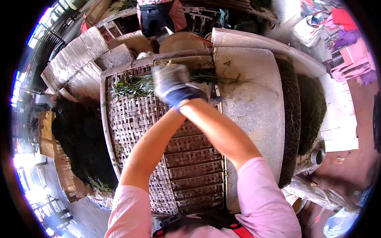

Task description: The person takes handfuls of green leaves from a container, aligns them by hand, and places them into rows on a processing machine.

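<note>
My forearms cross over a woven bamboo rack (128, 113). My right hand (171, 78), in a pale glove with a blue cuff, is motion-blurred near the rack's far edge. It lies over a bundle of long green leaves (135, 86), whose strands stick out left of the glove; whether the fingers grip it cannot be told. Behind the right wrist, my gloved left hand (206, 90) is mostly hidden, close to the dark green strands (204, 76) on the right. Some strands reach onto a pale, worn board (253, 113) beside the rack. The rack's right part bears dark crosswise slats (193, 172).
A heap of dark leaves (83, 134) lies left of the rack, another (311, 113) beyond the board. Pale boxes (79, 56) stand at the far left. A person (160, 15) stands behind a round tub (178, 43). Bags (354, 56) and a metal pot (318, 156) are at right.
</note>
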Tool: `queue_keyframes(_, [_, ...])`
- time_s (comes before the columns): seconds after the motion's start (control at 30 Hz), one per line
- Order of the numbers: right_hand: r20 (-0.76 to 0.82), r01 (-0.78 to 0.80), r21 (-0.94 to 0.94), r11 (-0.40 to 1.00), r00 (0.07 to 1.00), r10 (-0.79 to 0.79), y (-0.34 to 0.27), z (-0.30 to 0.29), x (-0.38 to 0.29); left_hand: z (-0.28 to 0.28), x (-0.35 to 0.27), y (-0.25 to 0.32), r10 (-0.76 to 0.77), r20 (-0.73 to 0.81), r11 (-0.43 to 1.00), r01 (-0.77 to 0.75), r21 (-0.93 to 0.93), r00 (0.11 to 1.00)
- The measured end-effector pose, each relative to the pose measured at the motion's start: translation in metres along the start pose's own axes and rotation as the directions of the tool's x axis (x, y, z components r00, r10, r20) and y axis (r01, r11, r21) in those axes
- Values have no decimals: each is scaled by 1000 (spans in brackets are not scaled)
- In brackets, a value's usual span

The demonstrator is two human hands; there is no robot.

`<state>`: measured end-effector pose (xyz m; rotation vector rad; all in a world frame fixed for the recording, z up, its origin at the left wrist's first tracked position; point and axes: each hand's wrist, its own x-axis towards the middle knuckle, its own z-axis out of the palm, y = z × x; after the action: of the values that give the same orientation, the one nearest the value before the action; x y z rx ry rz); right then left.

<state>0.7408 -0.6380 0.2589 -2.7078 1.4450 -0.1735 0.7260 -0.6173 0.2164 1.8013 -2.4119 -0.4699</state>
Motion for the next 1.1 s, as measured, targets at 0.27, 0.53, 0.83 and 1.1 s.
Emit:
queue_keyframes(0.27, [-372,184,193,964,923,-102,102,-3,-66,-34,-69,-64,-140,-92,731,40,-681,986])
queue_keyframes(0.53, [-187,200,271,941,971,-152,110,40,-82,-34,-84,-69,170,-470,973,-71,220,866])
queue_keyframes(0.83, [-89,291,124,949,955,-282,114,7,-65,-41,-161,-96,-92,-382,886,-100,-453,920])
queue_keyframes(1.1, [228,432,37,901,874,-428,-14,24,15,9,-86,-24,-278,192,952,296,-77,941])
